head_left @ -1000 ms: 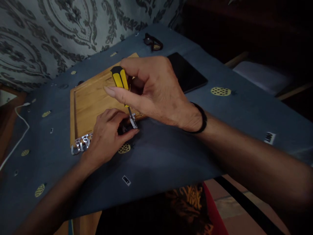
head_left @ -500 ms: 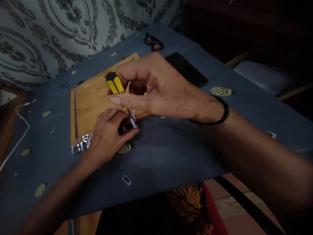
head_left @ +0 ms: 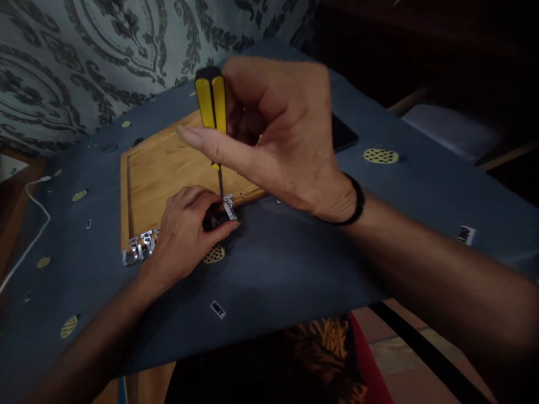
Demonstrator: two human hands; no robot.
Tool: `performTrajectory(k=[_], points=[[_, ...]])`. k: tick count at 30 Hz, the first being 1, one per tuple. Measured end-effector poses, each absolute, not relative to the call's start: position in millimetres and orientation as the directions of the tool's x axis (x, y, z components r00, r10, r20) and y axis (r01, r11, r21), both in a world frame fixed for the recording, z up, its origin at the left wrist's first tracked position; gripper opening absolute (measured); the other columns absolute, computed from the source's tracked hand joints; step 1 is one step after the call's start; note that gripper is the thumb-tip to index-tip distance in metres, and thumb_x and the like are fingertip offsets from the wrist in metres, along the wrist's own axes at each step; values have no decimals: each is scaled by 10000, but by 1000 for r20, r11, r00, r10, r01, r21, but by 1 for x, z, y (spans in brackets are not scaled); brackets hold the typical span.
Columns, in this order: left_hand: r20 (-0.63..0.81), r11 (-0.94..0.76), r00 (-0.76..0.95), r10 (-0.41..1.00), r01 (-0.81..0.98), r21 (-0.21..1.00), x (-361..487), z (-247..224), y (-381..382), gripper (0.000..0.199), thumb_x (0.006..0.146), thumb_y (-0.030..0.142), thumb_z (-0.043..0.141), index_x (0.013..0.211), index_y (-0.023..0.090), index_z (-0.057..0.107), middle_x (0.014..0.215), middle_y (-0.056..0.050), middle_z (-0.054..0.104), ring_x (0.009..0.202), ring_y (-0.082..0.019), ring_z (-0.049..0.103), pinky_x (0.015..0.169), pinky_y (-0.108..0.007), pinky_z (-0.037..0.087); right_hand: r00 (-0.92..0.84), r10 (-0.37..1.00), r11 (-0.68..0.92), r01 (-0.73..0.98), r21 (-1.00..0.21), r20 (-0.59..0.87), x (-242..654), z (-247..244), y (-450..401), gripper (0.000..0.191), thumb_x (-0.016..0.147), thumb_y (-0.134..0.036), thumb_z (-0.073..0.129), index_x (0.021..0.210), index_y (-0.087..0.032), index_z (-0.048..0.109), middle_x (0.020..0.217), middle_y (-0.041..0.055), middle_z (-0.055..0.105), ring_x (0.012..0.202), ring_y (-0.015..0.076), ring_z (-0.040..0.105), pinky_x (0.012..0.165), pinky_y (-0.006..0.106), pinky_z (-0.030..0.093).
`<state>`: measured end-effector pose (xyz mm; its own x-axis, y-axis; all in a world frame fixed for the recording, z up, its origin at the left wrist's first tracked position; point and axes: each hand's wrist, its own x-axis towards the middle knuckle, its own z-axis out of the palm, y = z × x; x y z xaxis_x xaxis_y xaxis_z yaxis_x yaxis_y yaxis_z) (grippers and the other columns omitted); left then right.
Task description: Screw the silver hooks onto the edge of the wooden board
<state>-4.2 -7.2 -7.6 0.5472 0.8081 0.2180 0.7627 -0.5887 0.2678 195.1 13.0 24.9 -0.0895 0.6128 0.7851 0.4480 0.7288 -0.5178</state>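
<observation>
My right hand (head_left: 278, 129) is closed on a yellow and black screwdriver (head_left: 213, 104), held nearly upright, its shaft pointing down at a silver metal hook (head_left: 229, 207). That hook lies at the near edge of a framed wooden board (head_left: 168, 174). My left hand (head_left: 185, 230) rests over the same edge, with thumb and fingers on either side of the hook's base. More metal hooks (head_left: 145, 242) sit at the board's near left corner. The screwdriver's tip is hidden or too small to place exactly.
A blue patterned cloth (head_left: 295, 258) covers the table. A dark flat device (head_left: 344, 133) lies behind my right hand. A white cable (head_left: 42, 219) runs along the left side. A patterned curtain (head_left: 122, 33) hangs behind the table.
My right hand has risen and tipped back, bringing the screwdriver from a slant to nearly upright. Its shaft now points slightly farther left. My left hand has hardly moved.
</observation>
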Motion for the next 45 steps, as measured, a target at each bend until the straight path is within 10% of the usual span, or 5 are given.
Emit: performTrajectory(k=[45], points=[[187, -574, 543, 819, 761, 303, -3, -5, -7, 214, 933, 405, 757, 1081, 261, 702, 1112, -58, 749, 1106, -328, 692, 968, -505, 551, -353, 649, 760, 263, -594, 674, 200, 22, 24, 509, 997, -645, 505, 706, -231, 453, 718, -60, 540, 757, 105, 598, 579, 268, 448]])
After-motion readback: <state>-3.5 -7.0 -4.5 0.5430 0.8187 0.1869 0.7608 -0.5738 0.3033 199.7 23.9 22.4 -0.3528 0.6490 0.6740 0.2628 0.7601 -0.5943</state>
